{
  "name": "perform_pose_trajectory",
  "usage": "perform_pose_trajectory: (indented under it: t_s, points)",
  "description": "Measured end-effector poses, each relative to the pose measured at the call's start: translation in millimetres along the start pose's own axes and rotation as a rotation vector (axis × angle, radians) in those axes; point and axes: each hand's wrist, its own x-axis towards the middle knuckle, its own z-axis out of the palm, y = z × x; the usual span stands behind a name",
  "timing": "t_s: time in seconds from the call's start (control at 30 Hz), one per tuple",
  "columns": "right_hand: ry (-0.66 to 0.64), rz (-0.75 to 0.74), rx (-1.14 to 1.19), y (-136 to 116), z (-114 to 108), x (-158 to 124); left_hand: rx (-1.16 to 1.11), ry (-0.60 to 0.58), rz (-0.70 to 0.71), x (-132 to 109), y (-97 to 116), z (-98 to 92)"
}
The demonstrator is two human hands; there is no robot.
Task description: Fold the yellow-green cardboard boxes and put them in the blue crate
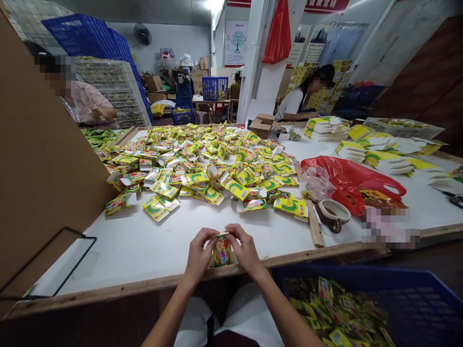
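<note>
A small yellow and green printed carton [223,251] stands upright at the table's front edge, between my two hands. My left hand [200,250] pinches its upper left corner between thumb and fingers. On the other side, my right hand [243,248] grips the upper right corner, with fingertips over the top edge. The top of the carton is partly covered by my fingers. Beyond my hands spreads a large heap of similar small cartons [202,166], many with white end flaps sticking out.
Right of the heap lie a wooden strip [314,226], a brown cup [333,214] and a red plastic bag [347,180]. A blue basket [408,289] of cartons stands below the table edge. A cardboard panel [47,144] rises at left. Two people sit across the table.
</note>
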Motion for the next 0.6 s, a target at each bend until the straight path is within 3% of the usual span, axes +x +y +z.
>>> perform_pose_trajectory:
  t_s: [0.2,0.43,0.6]
  points:
    - [-0.013,-0.090,-0.025,-8.6,-3.3,-2.9,0.079,0.038,0.046,-5.1,7.4,2.9]
    - [0.051,0.054,-0.057,-15.3,2.9,3.2,0.070,0.075,-0.058,-2.4,12.3,7.1]
    - [0.029,0.072,-0.003,-13.8,1.4,2.0,0.076,0.061,-0.043,-1.9,10.7,4.9]
